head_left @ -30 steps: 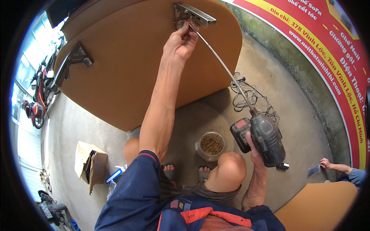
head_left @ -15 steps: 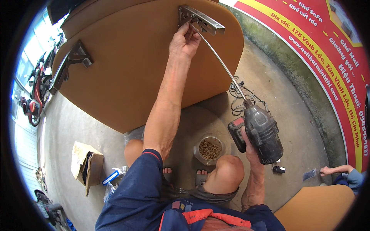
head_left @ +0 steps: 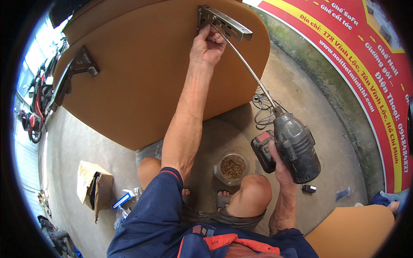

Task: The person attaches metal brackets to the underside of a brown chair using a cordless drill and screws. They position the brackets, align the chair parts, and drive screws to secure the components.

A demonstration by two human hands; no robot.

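My left hand [head_left: 208, 48] reaches up to a metal bracket [head_left: 226, 22] on a large brown upholstered panel [head_left: 142, 73]. Its fingertips are pinched together where the tip of a long driver bit [head_left: 247, 64] meets the bracket; whatever they hold is too small to make out. My right hand [head_left: 282, 165] is wrapped round the grip of a black cordless impact driver [head_left: 297, 148], which carries that bit and slants up toward the bracket. A second bracket [head_left: 76, 73] is fixed to the panel's left side.
Between my feet stands a clear tub of screws [head_left: 232, 167]. An open cardboard box [head_left: 95, 189] sits left, a coiled cable [head_left: 262, 107] beyond the driver. Another brown panel [head_left: 352, 230] lies lower right, near another person's arm [head_left: 391, 202]. A red sign [head_left: 361, 77] lines the right.
The driver has shifted slightly right and toward me, its bit still at the bracket. The other person's hand has drawn away from the flat dark item on the floor.
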